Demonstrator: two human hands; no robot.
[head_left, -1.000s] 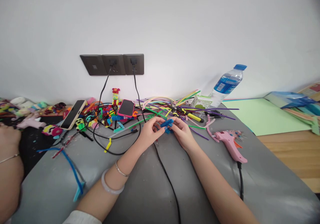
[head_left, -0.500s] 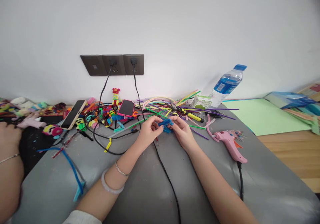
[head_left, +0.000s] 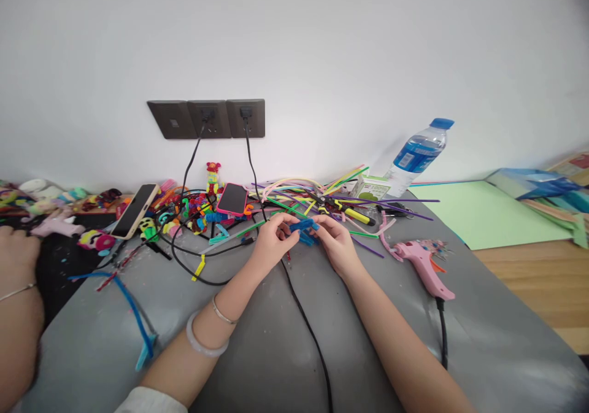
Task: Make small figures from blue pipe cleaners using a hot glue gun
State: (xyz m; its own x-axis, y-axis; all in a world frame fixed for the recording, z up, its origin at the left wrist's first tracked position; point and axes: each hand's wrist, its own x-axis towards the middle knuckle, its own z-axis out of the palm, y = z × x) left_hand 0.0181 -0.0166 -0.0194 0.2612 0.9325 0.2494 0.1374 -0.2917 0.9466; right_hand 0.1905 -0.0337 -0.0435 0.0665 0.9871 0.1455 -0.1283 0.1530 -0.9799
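Between my two hands, just above the grey table (head_left: 257, 351), is a bent, fuzzy blue pipe cleaner piece (head_left: 301, 225). My left hand (head_left: 275, 241) pinches its left side between thumb and fingers. On the right side, my right hand (head_left: 335, 238) grips it the same way, fingers closed. Part of the piece is hidden behind the fingertips. Behind my hands lie loose pipe cleaners (head_left: 294, 187) in many colours and yellow-and-black pliers (head_left: 352, 212). A longer blue pipe cleaner (head_left: 133, 305) rests on the table at left.
A pink glue gun (head_left: 426, 269) with a black cord lies at right. Black cables (head_left: 306, 315) run across the table from wall sockets (head_left: 207, 119). A water bottle (head_left: 418, 155) leans by the wall; phones (head_left: 135, 210) and fuzzy figures lie at left. Another person's hand (head_left: 18, 259) is far left.
Almost nothing differs. My fingers have shifted very slightly around the blue piece, which stays in the same place.
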